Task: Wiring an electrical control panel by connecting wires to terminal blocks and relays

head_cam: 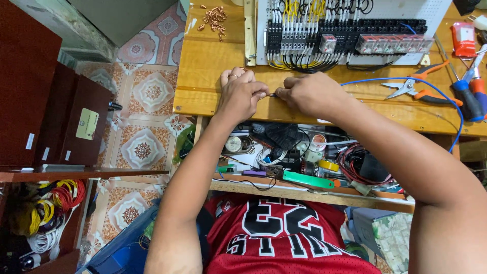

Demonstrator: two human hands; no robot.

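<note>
A tiny dark part (273, 95) is pinched between both hands, left (242, 95) and right (312, 94), blue wire (385, 80) trailing off rightward.

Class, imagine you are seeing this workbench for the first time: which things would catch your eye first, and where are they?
First, the two hands meeting at the front edge of the wooden bench: the left hand and right hand pinch a small dark part between them. Behind them lies a white wiring panel packed with black and yellow wires. A blue wire loops away to the right, past orange-handled pliers.
</note>
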